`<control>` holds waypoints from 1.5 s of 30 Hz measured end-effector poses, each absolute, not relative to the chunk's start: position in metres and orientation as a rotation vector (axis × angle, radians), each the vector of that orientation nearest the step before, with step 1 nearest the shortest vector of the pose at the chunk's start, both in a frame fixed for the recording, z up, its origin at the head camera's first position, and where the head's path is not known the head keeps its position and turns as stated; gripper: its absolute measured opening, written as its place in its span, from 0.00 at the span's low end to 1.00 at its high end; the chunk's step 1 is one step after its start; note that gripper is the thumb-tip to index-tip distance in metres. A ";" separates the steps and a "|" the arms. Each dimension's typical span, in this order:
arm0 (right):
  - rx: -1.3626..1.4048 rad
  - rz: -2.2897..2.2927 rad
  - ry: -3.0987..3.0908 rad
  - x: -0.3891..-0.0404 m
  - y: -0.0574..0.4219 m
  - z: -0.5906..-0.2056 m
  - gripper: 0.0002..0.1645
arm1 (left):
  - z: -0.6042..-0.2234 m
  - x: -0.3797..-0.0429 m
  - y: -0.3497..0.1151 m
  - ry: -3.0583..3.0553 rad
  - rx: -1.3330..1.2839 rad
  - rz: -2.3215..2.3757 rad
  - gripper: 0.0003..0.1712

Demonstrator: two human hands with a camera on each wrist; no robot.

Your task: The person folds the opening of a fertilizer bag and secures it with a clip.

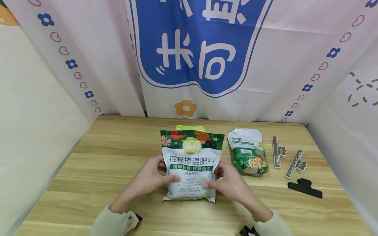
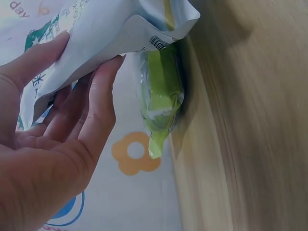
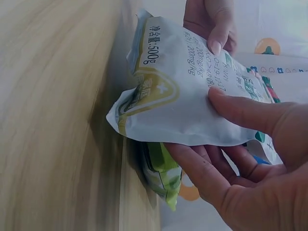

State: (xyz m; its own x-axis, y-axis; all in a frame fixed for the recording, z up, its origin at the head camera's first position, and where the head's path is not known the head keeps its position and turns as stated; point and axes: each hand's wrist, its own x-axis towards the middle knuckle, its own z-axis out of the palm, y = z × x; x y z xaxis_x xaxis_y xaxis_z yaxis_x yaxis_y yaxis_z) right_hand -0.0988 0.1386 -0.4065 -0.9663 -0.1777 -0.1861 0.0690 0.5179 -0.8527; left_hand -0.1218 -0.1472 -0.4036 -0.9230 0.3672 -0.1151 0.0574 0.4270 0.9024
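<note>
A white fertilizer bag (image 1: 189, 191) with a green, flower-printed top stands upright between both hands, its printed front facing me. My left hand (image 1: 151, 175) grips its left edge, thumb on the front and fingers behind. On the opposite edge my right hand (image 1: 231, 183) holds it the same way. In the right wrist view the bag's lower end (image 3: 144, 113) hangs just above the wooden surface. Behind it a yellow-green bag (image 2: 163, 84) lies on the table, mostly hidden in the head view, where only its top strip (image 1: 190, 128) shows.
Right of the hands lies a white and green pouch (image 1: 247, 152) with fruit pictures. Farther right are two ruler-patterned clips (image 1: 276, 152) and a black clip (image 1: 305, 188) on the wooden table (image 1: 97, 157). A printed curtain (image 1: 112, 65) hangs behind the table's back edge.
</note>
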 end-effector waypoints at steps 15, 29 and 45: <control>-0.240 -1.379 2.535 -0.099 0.153 -0.411 0.26 | -0.411 -0.123 -0.138 2.439 0.474 1.449 0.23; -0.240 -1.584 2.471 -0.117 0.160 -0.394 0.30 | -0.414 -0.126 -0.143 2.386 0.459 1.458 0.23; -0.242 -1.927 2.478 -0.124 0.153 -0.385 0.12 | -0.409 -0.127 -0.147 2.398 0.496 1.402 0.28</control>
State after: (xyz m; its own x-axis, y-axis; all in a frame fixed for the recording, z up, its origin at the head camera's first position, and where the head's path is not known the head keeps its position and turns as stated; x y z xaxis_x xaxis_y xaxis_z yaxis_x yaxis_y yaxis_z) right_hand -0.1237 0.1532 -0.3847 -0.9882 -0.1170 0.0991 -0.1248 0.2389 -0.9630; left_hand -0.1272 -0.1470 -0.4086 -0.8892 0.4472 -0.0969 0.1350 0.4589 0.8782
